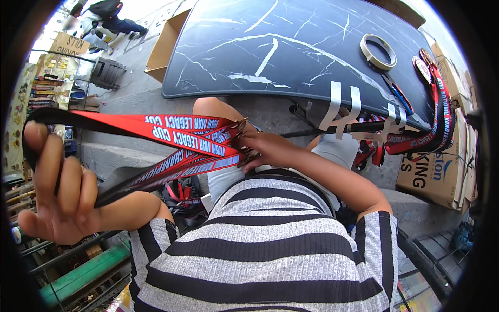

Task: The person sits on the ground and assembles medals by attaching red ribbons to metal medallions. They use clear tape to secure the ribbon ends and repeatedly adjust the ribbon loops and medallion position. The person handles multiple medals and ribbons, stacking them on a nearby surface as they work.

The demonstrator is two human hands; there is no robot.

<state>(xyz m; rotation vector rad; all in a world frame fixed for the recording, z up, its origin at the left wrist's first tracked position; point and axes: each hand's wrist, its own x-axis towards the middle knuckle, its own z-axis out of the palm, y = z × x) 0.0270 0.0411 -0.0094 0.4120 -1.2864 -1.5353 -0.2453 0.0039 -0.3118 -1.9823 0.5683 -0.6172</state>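
Observation:
A bundle of red and black medal ribbons (189, 138) with white lettering is stretched across my lap between my hands. At the far left, my left hand (65, 195) has its fingers curled, with a black loop of the ribbons hooked over the raised index finger. My right hand (267, 148) is closed round the other end of the bundle, in front of my waist. Small metal pieces (241, 127) peek out there beside the fingers, mostly hidden by them.
Ahead stands a dark marble-patterned table (234, 49) with a tape roll (378, 52), blue-handled pliers (399, 96) and ribboned medals (423, 67). Tape strips (332, 104) hang off its near edge. Cardboard boxes (434, 177) lie right; a goods rack (47, 99) is left.

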